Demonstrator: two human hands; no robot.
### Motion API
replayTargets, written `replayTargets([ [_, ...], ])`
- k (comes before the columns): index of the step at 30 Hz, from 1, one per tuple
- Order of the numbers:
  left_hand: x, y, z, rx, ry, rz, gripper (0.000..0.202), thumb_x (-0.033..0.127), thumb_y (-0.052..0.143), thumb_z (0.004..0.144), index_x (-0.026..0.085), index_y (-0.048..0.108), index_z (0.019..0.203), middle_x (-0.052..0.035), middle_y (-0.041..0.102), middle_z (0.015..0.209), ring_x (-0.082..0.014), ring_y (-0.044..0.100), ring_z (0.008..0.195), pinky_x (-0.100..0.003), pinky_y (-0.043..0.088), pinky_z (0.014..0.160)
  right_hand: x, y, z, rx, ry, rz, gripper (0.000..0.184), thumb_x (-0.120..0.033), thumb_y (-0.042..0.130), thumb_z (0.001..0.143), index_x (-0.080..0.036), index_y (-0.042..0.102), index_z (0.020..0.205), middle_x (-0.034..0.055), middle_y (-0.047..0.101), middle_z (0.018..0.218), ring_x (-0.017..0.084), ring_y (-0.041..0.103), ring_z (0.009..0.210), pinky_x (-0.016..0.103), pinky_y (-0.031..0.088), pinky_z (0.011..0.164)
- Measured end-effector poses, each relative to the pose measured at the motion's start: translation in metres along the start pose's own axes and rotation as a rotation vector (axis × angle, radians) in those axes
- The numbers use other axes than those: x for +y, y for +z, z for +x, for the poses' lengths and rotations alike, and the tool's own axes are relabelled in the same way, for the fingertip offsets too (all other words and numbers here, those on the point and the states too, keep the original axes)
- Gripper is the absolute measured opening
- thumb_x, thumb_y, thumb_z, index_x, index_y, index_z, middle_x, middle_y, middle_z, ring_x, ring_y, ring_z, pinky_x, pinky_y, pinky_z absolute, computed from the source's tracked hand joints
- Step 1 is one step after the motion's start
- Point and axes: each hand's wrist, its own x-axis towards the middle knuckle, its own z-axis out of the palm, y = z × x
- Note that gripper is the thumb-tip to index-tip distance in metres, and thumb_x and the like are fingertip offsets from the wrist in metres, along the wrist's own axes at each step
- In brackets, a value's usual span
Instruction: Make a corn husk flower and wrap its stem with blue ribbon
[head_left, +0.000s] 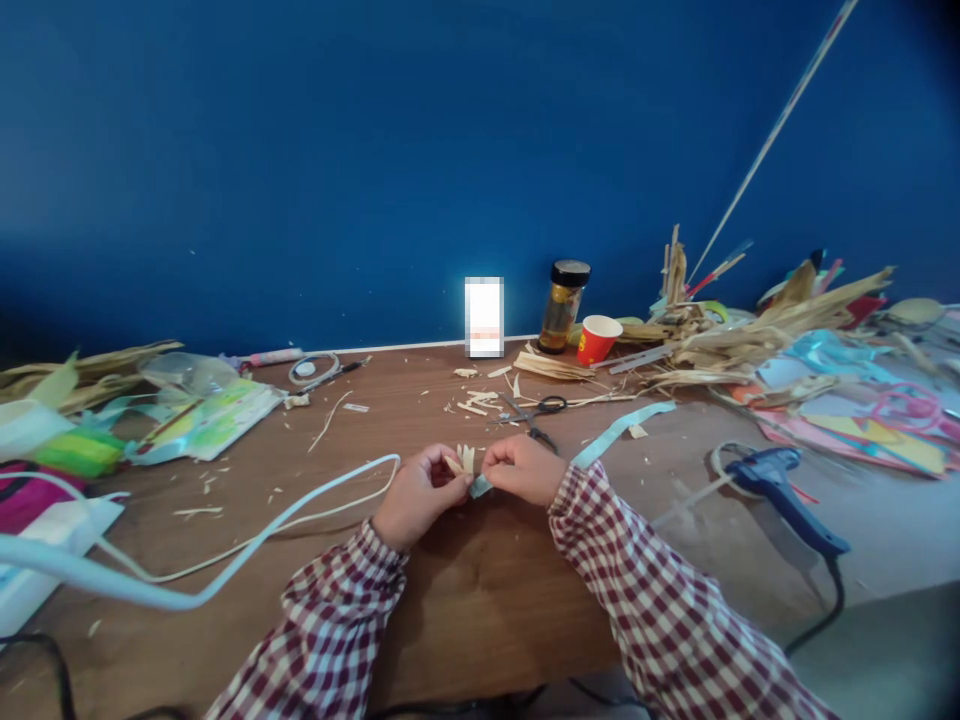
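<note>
Between the fingertips of my left hand (424, 492) is a small pale piece of what looks like corn husk (468, 459), with its upper edge split into narrow points. My right hand (526, 468) pinches the end of a pale blue-green strip (480, 487) against the base of that piece. A longer blue-green strip (622, 432) emerges from behind my right wrist; whether both are one length is hidden. Just beyond my right hand lie black-handled scissors (541, 408), open on the table among pale scraps (480, 402).
A blue glue gun (787, 495) lies at the right with its cable. A lidded jar (564, 308) and red paper cup (598, 340) stand by the wall. Dried husks (780, 335) heap at the right; a white cable (247, 580) crosses the left side.
</note>
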Motion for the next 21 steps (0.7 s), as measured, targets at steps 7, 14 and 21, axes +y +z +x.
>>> replayTargets([
  [7, -0.011, 0.001, 0.002, 0.136, 0.098, 0.14, 0.015, 0.025, 0.065, 0.066, 0.018, 0.053, 0.072, 0.0025, 0.058, 0.061, -0.01, 0.055, 0.054, -0.02, 0.045, 0.051, -0.007, 0.01, -0.006, 0.205, -0.057, -0.216, 0.015, -0.028, 0.053, 0.065, -0.019, 0.065, 0.064, -0.0017, 0.055, 0.053, 0.011, 0.046, 0.054, 0.021, 0.029, 0.049],
  [14, -0.008, 0.008, 0.0, 0.227, 0.098, 0.124, 0.016, 0.03, 0.064, 0.066, 0.018, 0.053, 0.07, 0.0029, 0.059, 0.059, -0.0105, 0.056, 0.052, -0.02, 0.045, 0.049, -0.011, 0.014, -0.006, 0.259, -0.07, -0.238, 0.013, -0.027, 0.053, 0.066, -0.02, 0.064, 0.066, -0.0017, 0.056, 0.055, 0.01, 0.045, 0.054, 0.021, 0.028, 0.05],
  [21, -0.005, 0.009, 0.0, 0.29, 0.104, 0.14, 0.02, 0.032, 0.065, 0.066, 0.018, 0.053, 0.074, 0.0027, 0.061, 0.063, -0.0116, 0.059, 0.055, -0.022, 0.048, 0.053, -0.008, 0.015, -0.004, 0.2, -0.063, -0.131, 0.017, -0.027, 0.051, 0.07, -0.018, 0.064, 0.068, -0.0031, 0.048, 0.049, 0.009, 0.041, 0.049, 0.019, 0.026, 0.047],
])
